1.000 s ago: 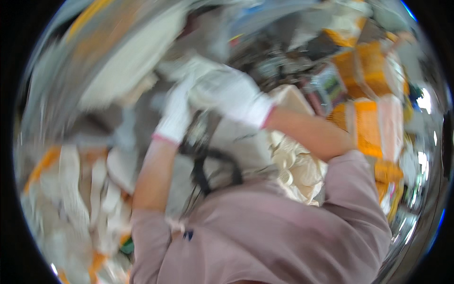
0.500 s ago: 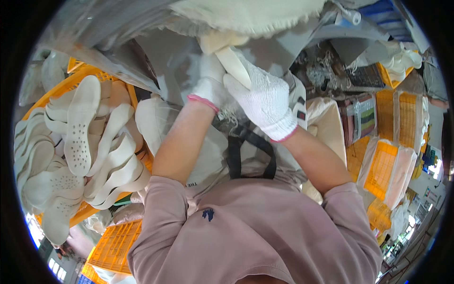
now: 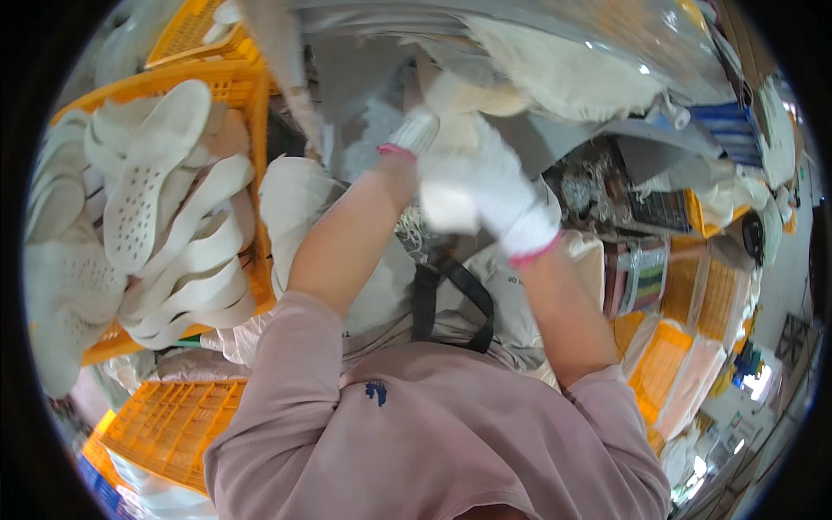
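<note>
A pale cream insole (image 3: 457,133), smeared by motion, is between my two white-gloved hands in front of a grey surface. My right hand (image 3: 510,186) is closed around it from the right, and its fingers are blurred. On the other side my left hand (image 3: 416,132) grips the same piece, with its fingertips partly hidden behind it. A blurred whitish end sticks out below the right hand. Just beyond the hands hangs a frayed, cream-coloured fabric piece (image 3: 555,74); whether the insole touches it I cannot tell.
An orange crate (image 3: 260,113) at the left is heaped with white insoles (image 3: 143,204), some perforated. Another orange crate (image 3: 186,425) stands below it. Orange crates (image 3: 663,364) are stacked at the right. Clear plastic sheeting (image 3: 624,43) spans the far side.
The view has shifted, bringing the left crate higher. My right hand has swung and is now blurred; the insole has turned between the hands. My left hand remains at the insole.
</note>
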Tool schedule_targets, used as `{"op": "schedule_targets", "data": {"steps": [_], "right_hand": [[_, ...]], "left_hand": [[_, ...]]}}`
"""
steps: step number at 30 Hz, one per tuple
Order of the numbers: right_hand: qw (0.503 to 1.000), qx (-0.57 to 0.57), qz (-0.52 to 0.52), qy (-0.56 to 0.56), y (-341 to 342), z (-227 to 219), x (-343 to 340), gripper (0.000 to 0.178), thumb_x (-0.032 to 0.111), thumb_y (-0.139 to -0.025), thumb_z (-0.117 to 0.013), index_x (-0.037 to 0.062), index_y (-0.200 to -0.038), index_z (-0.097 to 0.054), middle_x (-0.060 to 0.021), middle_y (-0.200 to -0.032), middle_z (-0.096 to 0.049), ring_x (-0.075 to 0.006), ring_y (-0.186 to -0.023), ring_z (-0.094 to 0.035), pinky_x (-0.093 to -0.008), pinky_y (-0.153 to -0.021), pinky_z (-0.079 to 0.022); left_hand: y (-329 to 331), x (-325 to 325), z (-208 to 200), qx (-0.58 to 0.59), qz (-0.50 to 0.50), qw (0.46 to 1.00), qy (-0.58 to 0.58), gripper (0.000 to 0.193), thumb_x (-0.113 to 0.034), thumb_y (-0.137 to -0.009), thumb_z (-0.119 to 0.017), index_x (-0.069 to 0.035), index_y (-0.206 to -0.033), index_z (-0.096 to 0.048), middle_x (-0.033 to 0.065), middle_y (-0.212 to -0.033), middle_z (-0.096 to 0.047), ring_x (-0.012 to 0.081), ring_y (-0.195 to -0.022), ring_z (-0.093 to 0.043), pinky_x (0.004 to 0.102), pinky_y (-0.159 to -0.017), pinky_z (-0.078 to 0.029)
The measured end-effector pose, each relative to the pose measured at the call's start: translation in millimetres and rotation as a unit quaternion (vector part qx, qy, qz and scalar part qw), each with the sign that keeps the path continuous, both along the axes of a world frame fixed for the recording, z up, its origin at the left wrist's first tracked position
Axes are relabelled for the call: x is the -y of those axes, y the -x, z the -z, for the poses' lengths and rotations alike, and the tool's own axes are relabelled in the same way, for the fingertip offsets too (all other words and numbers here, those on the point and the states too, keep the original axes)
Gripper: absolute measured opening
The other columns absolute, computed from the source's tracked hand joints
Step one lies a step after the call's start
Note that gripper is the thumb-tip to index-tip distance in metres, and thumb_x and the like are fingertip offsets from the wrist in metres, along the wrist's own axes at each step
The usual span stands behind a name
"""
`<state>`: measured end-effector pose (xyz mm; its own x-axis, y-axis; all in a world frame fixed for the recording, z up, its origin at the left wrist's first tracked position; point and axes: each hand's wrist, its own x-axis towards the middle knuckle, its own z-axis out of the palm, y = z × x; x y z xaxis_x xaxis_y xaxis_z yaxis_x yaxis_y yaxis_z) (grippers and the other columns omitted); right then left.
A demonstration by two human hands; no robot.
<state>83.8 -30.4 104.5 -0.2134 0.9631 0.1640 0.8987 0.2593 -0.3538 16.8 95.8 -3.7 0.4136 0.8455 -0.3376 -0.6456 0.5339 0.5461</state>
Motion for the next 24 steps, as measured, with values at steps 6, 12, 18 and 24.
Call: {"op": "schedule_targets", "data": {"steps": [6,12,18,24], "right_hand": [[0.952,-0.146,0.246,0.113,38,-36,74,0.084,0.034,-0.081,-0.088,-0.0060,-0.147,-0.054,-0.0325,-0.141,-0.060,-0.0520,-0.123,-0.062,-0.0540,-0.105,-0.052],[0.971,-0.123,0.200,-0.040,24,-12,28,0.075,0.047,-0.078,-0.090,-0.0020,-0.131,-0.066,-0.0223,-0.107,-0.076,-0.0414,-0.095,-0.076,-0.0475,-0.082,-0.062],[0.966,-0.119,0.211,-0.093,17,3,20,0.057,0.052,-0.074,-0.094,0.0069,-0.103,-0.074,-0.0153,-0.092,-0.075,-0.0379,-0.086,-0.074,-0.0462,-0.075,-0.060],[0.970,-0.148,0.195,-0.016,3,11,-1,0.057,0.045,-0.079,-0.090,0.0056,-0.118,-0.077,-0.0145,-0.099,-0.078,-0.0376,-0.090,-0.075,-0.0437,-0.079,-0.060]], "left_hand": [[-10,32,7,0.083,0.081,0.991,0.060,0.051,-0.046,-0.110,-0.049,-0.005,-0.136,-0.063,0.0179,-0.123,-0.074,0.0346,-0.108,-0.074,0.0452,-0.098,-0.060],[20,10,-9,0.127,0.087,0.983,0.098,0.055,-0.049,-0.110,-0.046,-0.005,-0.136,-0.064,0.0183,-0.120,-0.076,0.0358,-0.105,-0.076,0.0467,-0.095,-0.062],[35,10,22,-0.063,0.128,0.985,0.096,0.054,-0.042,-0.111,-0.040,0.001,-0.132,-0.066,0.0233,-0.119,-0.075,0.0391,-0.110,-0.076,0.0514,-0.097,-0.065],[13,39,58,-0.104,-0.034,0.986,-0.127,0.079,-0.043,-0.075,-0.089,0.001,-0.134,-0.059,0.0168,-0.128,-0.070,0.0262,-0.117,-0.071,0.0394,-0.099,-0.059]]}}
